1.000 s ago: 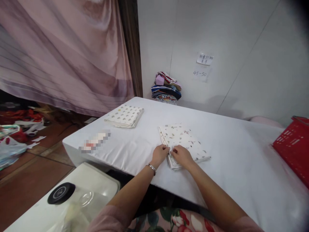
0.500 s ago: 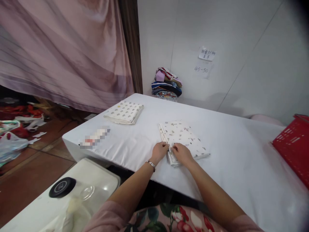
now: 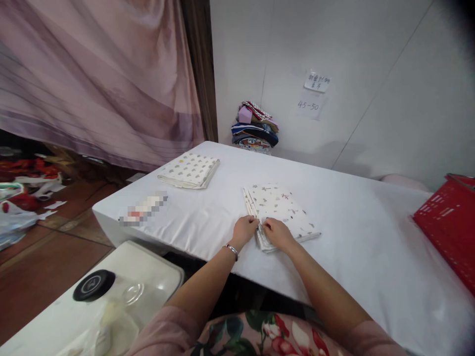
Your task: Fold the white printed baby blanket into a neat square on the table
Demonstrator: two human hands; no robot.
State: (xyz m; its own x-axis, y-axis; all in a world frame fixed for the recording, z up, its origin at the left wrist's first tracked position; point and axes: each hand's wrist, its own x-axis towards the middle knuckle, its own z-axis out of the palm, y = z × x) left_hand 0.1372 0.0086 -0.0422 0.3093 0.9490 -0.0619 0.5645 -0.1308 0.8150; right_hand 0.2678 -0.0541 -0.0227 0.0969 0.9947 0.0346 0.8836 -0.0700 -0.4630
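Note:
A white cloth with small printed figures (image 3: 285,207) lies folded on the white-covered table (image 3: 349,247) in front of me. My left hand (image 3: 245,230) pinches the layered left edge of this cloth between thumb and fingers. Close beside it, my right hand (image 3: 277,233) is closed on the same edge, its fingertips partly hidden. Several fold layers show along that left side. Farther left on the table rests a second folded cloth (image 3: 191,169), white with grey heart-like prints and one yellow mark.
A blurred-out item (image 3: 144,209) lies near the table's left end. At the right edge stands a red basket (image 3: 449,222). Folded fabrics (image 3: 255,127) are piled by the wall. A white surface (image 3: 148,257) at lower left carries a round black object (image 3: 94,285).
The view has shifted slightly. Both hands stay at the cloth's left edge, and the cloth looks almost the same.

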